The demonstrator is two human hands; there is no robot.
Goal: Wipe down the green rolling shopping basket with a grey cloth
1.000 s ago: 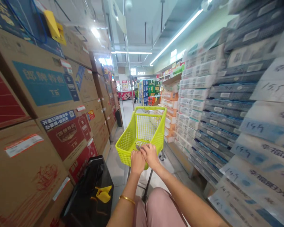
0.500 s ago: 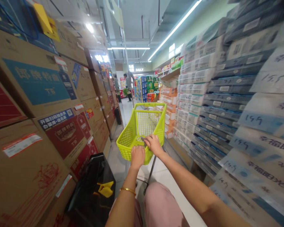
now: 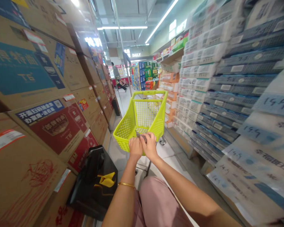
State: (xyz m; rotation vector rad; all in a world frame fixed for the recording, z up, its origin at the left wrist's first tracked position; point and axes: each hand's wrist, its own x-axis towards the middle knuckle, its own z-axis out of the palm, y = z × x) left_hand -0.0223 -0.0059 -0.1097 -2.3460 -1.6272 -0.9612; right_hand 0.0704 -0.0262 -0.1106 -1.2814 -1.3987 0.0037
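Lime-green plastic shopping cart [image 3: 126,129] had rolled farther up the aisle. Left hand [image 3: 135,147] and right hand [image 3: 149,145] gripped its rear handle (right drawn back beside left). Brown cardboard cartons [image 3: 61,126] crowded the cart's left, stacked white tissue packs [image 3: 203,104] its right; pale tiled floor [image 3: 126,101] ahead lay open.

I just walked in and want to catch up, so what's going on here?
A person holds the near end of a green shopping cart with the left hand and right hand side by side, in a store aisle. Stacked cardboard boxes line the left, wrapped paper packs the right. Another person is far ahead.
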